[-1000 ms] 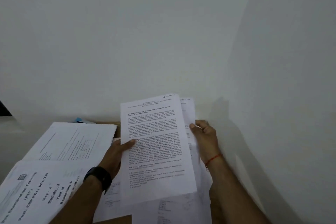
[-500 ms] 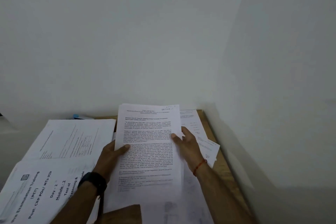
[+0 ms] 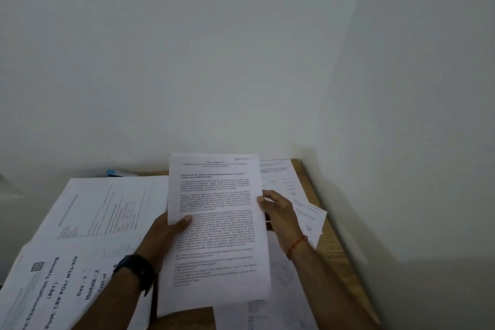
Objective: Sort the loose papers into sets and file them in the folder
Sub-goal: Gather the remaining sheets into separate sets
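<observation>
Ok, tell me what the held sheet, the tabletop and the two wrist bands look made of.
Held sheet: thin matte white paper, black print, bending slightly. Tabletop: wood or wood-look laminate, tan with faint grain. Black band: likely rubber or plastic, smooth and dark. Red band: seemingly thread, very thin.

A plain white far wall (image 3: pixel 187 48) fills most of the view and meets a white right wall (image 3: pixel 428 88) in a corner. A wooden bench (image 3: pixel 337 262) sits in that corner, its right edge running along the right wall. The light is soft and dim. A grey shape at the far left edge is perhaps a ledge.
</observation>
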